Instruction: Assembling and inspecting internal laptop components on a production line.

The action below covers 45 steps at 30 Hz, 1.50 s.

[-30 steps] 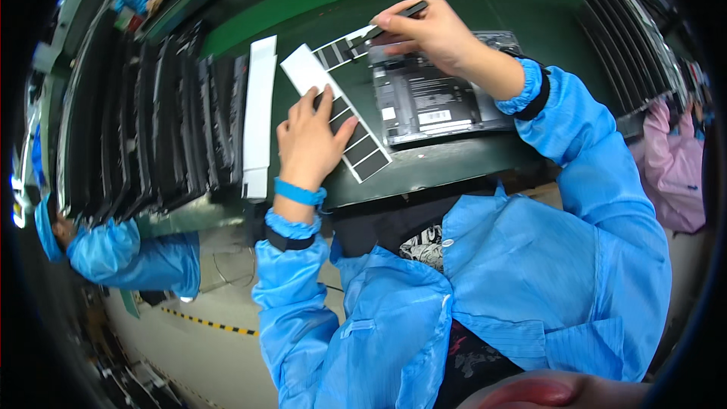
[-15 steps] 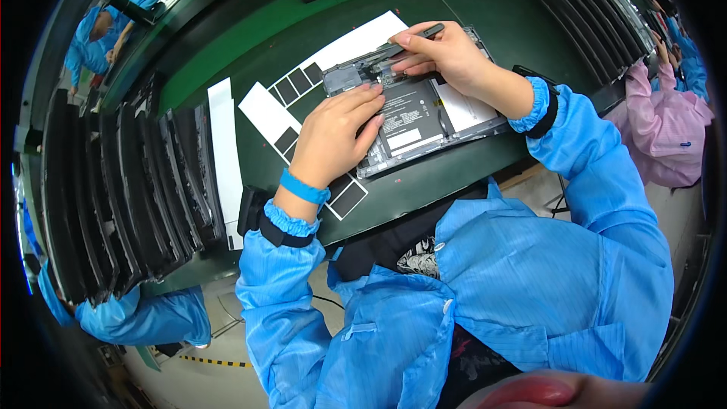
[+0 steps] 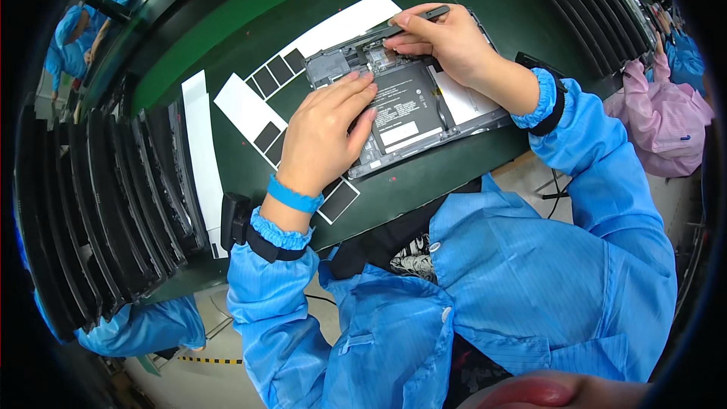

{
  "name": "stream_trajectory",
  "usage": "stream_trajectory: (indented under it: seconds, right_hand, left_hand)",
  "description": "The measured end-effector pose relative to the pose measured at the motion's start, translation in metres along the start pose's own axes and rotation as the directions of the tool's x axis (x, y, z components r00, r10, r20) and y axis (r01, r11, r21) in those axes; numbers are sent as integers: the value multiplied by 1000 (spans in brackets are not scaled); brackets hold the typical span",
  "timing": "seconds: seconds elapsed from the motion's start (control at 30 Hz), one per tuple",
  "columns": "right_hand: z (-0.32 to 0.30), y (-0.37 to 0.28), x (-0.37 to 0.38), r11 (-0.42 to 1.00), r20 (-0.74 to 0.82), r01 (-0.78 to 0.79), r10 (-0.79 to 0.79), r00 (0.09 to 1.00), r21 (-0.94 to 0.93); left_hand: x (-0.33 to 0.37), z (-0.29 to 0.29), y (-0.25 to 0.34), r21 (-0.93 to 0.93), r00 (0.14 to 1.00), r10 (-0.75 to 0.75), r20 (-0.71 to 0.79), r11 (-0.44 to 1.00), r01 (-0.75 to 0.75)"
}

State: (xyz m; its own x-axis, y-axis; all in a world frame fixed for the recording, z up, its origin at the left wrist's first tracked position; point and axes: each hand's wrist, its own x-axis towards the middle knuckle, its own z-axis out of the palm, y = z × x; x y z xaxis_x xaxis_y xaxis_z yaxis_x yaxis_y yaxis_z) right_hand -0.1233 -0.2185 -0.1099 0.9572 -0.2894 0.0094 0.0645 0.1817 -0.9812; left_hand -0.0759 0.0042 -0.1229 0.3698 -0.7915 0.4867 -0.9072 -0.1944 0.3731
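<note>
- Left arm [image 3: 274, 310]: extends forward from the lower edge.
- Left grip [image 3: 326, 129]: palm down, fingers close together and slightly bent, thumb apart.
- Right arm [image 3: 609, 182]: elbow bent, forearm slanting inward to the left.
- Right grip [image 3: 458, 44]: thumb and fingers pinched, farther forward than the left.

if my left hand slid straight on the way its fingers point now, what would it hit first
Probably the right hand, which holds a dark slim tool over the opened laptop. The left hand points toward it, though depth is unclear, so passing beneath is possible.
</note>
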Motion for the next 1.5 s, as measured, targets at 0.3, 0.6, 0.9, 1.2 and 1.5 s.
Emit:
stream_trajectory:
  seconds: [0.3,0.6,0.9,1.2,1.5]
  right_hand:
    - [-2,2,1,1000,0,8,-8,1000,14]
    - [-3,0,3,997,50,-19,23,998,-71]
    - [-3,2,6,1000,1,-27,27,1000,-5]
    - [-1,4,7,999,5,-31,31,1000,-39]
    - [30,-14,9,966,177,170,-136,975,-193]
  left_hand:
    - [-1,1,2,-8,1000,-18,1,1000,18]
    - [-2,2,1,-23,999,-36,-3,999,36]
    - [-1,0,2,-16,999,-42,15,999,42]
    - [17,13,33,362,980,-171,104,924,122]
    - [-7,-12,32,273,977,-173,-121,941,200]
